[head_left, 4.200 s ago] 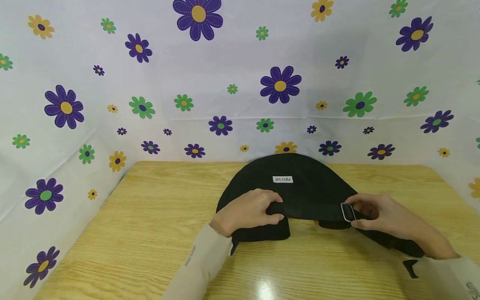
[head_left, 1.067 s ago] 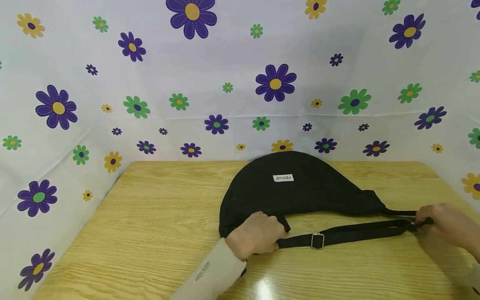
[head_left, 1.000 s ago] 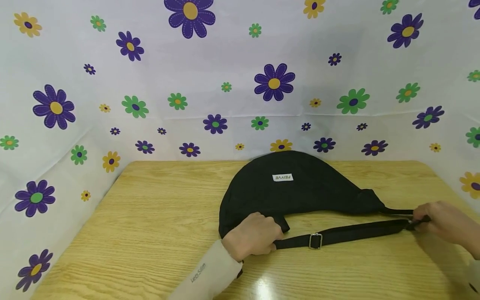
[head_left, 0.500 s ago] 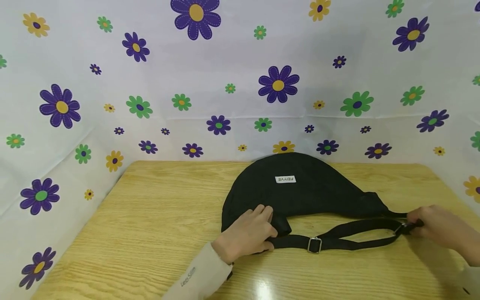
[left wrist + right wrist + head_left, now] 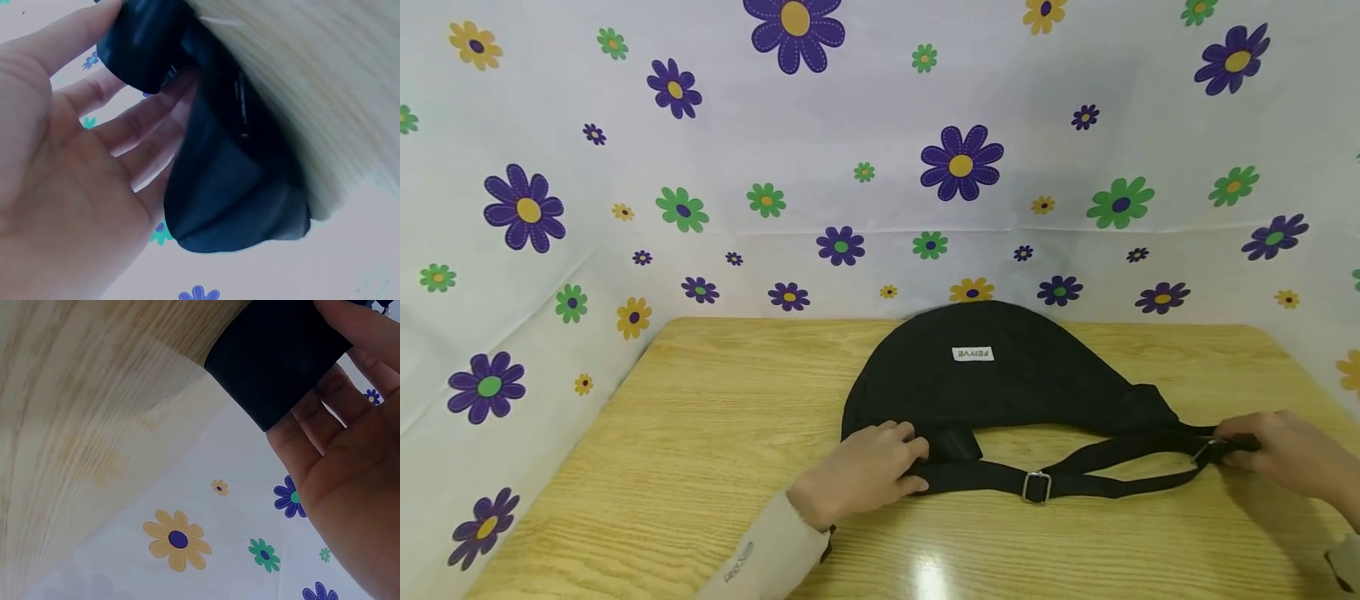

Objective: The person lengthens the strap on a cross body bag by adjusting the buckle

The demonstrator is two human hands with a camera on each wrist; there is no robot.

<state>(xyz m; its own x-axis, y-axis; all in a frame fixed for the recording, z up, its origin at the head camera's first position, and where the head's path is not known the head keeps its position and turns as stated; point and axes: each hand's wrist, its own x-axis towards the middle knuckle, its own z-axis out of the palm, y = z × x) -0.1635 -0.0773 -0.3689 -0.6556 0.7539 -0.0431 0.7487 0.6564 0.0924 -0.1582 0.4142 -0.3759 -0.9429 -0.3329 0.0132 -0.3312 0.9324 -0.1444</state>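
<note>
A black crescent-shaped sling bag with a small white label lies flat toward the back of the table. Its webbing strap runs along the near side through a metal slide buckle. At the bag's left end my left hand pinches the strap; up close, the thumb is on a strap fold and the fingers go behind the black fabric. My right hand grips the strap's right end beside a second metal ring. Its thumb presses the wide webbing against the fingers.
The light wooden table ends at a white flower-print cloth behind and at both sides. A short black flap sticks out from the bag's lower left edge.
Earlier my right hand was at a buckle near the bag's front edge; it then moved right and the strap lay stretched. Since then the strap's right part has slackened and my left hand has slid left.
</note>
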